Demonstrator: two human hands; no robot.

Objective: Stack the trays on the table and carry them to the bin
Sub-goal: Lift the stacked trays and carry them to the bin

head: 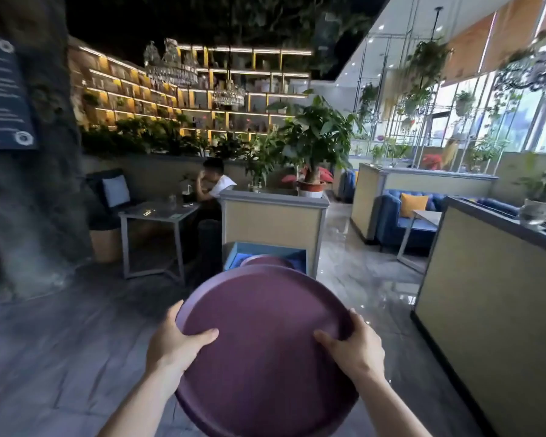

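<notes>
Two hands on one load: left hand (178,343) clamped on the near-left rim of the purple tray stack (265,335), thumb lying across the top face, fingers hidden under the rim; right hand (355,345) clamped likewise on the near-right rim. Held out in front at about waist height, tilted so the far edge rides higher. Hard to count the trays; only the top face and a dark edge beneath show, so possibly more than one.

Just beyond the far rim, an open blue bin (267,253) on the floor against a beige partition (273,220), with another purple tray (265,261) already resting inside. Carrying nearly over by the look of it; lowering into the bin still to come.

Risks from here: a smooth tray sliding off the tilted stack toward the body; the rim catching the bin's wall on the way down; a slip on the glossy floor (360,279) to the right.

Farther off, a small bench (158,212) with a seated person (215,181), then potted plants (316,137) and lit shelving (202,89). At far left, a dark sign (4,89) with pale lines of writing, too blurred to read. No brands legible anywhere.
</notes>
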